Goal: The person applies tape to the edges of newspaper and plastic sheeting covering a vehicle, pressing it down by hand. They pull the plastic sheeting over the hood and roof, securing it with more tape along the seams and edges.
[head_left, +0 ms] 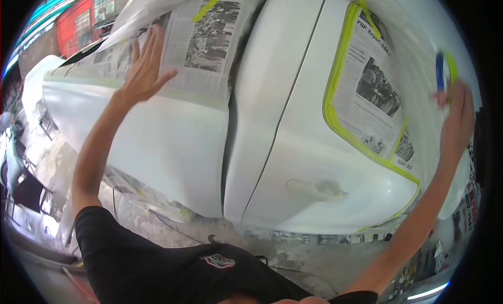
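My left hand (142,68) lies with fingers spread against newspaper (175,68) that covers the upper part of a white vehicle panel (167,141). At the right, my right hand (457,107) is raised and holds a roll of yellow-green tape (450,68) with a blue part; motion blurs it somewhat. Between the hands is a white door (298,147) with a handle (317,190). Its window is covered with newspaper (372,89) edged in yellow-green tape (330,102). Translucent plastic sheeting (419,84) hangs beside that window, near my right arm.
Below the vehicle, a stained concrete floor (183,233) shows, with a thin cable across it. Dark and metal objects stand at the far left, partly blurred. A red wall (76,34) is at the upper left. Printed sheets and small items lie at the lower right.
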The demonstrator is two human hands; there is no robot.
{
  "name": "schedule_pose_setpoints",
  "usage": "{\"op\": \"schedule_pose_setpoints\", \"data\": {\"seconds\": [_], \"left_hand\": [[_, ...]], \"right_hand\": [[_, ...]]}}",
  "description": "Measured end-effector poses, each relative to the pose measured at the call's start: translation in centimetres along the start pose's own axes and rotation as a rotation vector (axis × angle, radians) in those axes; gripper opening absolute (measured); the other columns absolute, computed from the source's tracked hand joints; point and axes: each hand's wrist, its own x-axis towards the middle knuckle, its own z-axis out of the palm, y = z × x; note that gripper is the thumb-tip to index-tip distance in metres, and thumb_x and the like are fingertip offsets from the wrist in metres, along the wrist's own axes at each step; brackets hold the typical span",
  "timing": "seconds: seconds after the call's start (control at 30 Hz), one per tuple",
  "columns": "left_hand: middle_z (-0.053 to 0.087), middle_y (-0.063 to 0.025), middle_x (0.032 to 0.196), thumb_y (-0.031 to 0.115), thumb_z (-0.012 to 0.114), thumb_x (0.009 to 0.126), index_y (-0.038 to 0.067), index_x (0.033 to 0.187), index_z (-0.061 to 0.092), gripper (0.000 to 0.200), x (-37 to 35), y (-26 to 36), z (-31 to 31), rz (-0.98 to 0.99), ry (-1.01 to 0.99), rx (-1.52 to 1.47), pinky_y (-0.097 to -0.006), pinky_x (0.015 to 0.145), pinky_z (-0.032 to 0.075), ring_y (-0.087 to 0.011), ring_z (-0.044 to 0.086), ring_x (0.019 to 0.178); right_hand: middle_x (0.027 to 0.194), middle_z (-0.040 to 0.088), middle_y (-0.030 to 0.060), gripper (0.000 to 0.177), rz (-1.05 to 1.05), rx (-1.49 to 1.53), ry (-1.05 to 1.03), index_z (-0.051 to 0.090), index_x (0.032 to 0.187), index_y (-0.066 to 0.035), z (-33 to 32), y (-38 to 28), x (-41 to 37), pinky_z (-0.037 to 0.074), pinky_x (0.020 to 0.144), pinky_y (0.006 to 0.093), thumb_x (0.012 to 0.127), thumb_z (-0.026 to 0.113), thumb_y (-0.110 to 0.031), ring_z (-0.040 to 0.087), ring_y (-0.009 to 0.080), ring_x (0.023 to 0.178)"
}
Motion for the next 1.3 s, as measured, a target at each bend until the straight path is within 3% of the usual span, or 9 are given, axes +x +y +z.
{"op": "schedule_pose_setpoints", "data": {"seconds": [0.13, 0.23, 0.27, 0.33, 0.4, 0.57, 0.67, 0.83, 1.3], "left_hand": [[0.037, -0.0238, 0.154, 0.069, 0.054, 0.088, -0.003, 0.153, 0.026, 0.101, -15.2, 10.4, -4.0, -0.099, 0.034, -0.635, -0.0553, 0.119, 0.019, -0.0419, 0.033, 0.144], [0.044, -0.0218, 0.149, 0.055, 0.060, 0.093, 0.006, 0.153, 0.035, 0.082, -31.4, 25.6, -5.0, -0.676, -0.559, -0.863, -0.0488, 0.117, 0.028, -0.0386, 0.039, 0.140], [0.039, -0.0234, 0.152, 0.054, 0.059, 0.094, 0.008, 0.154, 0.034, 0.079, -40.7, 30.6, -2.3, -0.856, -0.706, -0.925, -0.0503, 0.117, 0.028, -0.0401, 0.032, 0.144], [0.035, -0.0229, 0.156, 0.054, 0.056, 0.097, 0.009, 0.153, 0.037, 0.074, -47.6, 40.8, -3.4, -1.208, -0.971, -0.583, -0.0497, 0.118, 0.027, -0.0407, 0.029, 0.146], [0.040, -0.0223, 0.154, 0.054, 0.053, 0.099, 0.008, 0.147, 0.048, 0.067, -42.3, 49.4, -6.4, -1.465, -1.273, -0.060, -0.0467, 0.117, 0.030, -0.0415, 0.041, 0.140], [0.048, -0.0234, 0.148, 0.058, 0.049, 0.099, 0.006, 0.144, 0.051, 0.069, -43.0, 44.2, -6.4, -0.761, -1.909, -1.294, -0.0422, 0.117, 0.031, -0.0377, 0.047, 0.136], [0.057, -0.0250, 0.139, 0.061, 0.043, 0.100, 0.002, 0.144, 0.049, 0.075, -39.7, 48.2, -0.9, -0.118, -1.561, -1.057, -0.0430, 0.114, 0.034, -0.0336, 0.051, 0.133], [0.070, -0.0166, 0.115, 0.033, 0.061, 0.100, 0.003, 0.131, 0.060, 0.043, -26.3, 63.1, 0.6, 0.133, -1.302, -1.477, -0.0380, 0.094, 0.051, -0.0260, 0.067, 0.108], [0.060, -0.0103, 0.118, 0.005, 0.084, 0.077, 0.006, 0.126, 0.059, 0.055, -13.4, 77.9, -9.2, 0.305, -0.575, -2.013, -0.0302, 0.077, 0.052, -0.0178, 0.062, 0.096]], "right_hand": [[0.060, 0.050, 0.0052, 0.033, 0.509, 0.165, -0.009, 0.050, 0.084, -0.003, -7.3, -0.4, -17.4, 0.047, 0.058, 0.0289, 0.107, 0.042, -0.026, 0.052, 0.0152, 0.053], [0.054, 0.045, 0.0024, 0.038, 0.288, 0.748, -0.174, 0.052, 0.094, -0.003, -10.2, 5.4, -32.0, 0.054, 0.056, 0.0317, 0.106, 0.045, -0.038, 0.047, 0.0152, 0.041], [0.056, 0.048, 0.0019, 0.037, 0.748, 0.784, -0.091, 0.054, 0.097, -0.006, -10.7, 3.9, -36.4, 0.053, 0.052, 0.0336, 0.104, 0.049, -0.042, 0.050, 0.0150, 0.045], [0.071, 0.057, 0.0027, 0.041, 1.494, 0.633, 0.339, 0.059, 0.109, -0.008, -8.8, 3.7, -46.4, 0.053, 0.053, 0.0335, 0.099, 0.056, -0.048, 0.057, 0.0165, 0.059], [0.085, 0.062, 0.0057, 0.026, 1.522, 0.857, 0.038, 0.059, 0.114, -0.003, -10.3, 3.3, -57.8, 0.056, 0.070, 0.0369, 0.096, 0.064, -0.021, 0.060, 0.0188, 0.070], [0.091, 0.066, 0.0078, 0.026, 1.777, 0.925, -0.210, 0.058, 0.121, -0.001, -18.9, -2.7, -65.4, 0.054, 0.079, 0.0345, 0.096, 0.060, -0.009, 0.066, 0.0179, 0.080], [0.090, 0.067, 0.0093, 0.030, 1.480, 0.749, -0.268, 0.051, 0.124, 0.003, -21.9, -1.6, -61.3, 0.052, 0.082, 0.0337, 0.095, 0.054, -0.005, 0.066, 0.0187, 0.083], [0.096, 0.068, 0.0083, 0.033, 1.381, 0.658, -0.056, 0.050, 0.129, 0.003, -23.7, 0.2, -56.4, 0.049, 0.087, 0.0301, 0.099, 0.053, -0.007, 0.065, 0.0145, 0.091], [0.115, 0.066, 0.0165, 0.047, 1.044, 0.351, -0.018, 0.045, 0.138, 0.003, -29.3, 5.8, -52.9, 0.048, 0.095, 0.0338, 0.091, 0.052, 0.004, 0.064, 0.0229, 0.111]]}}
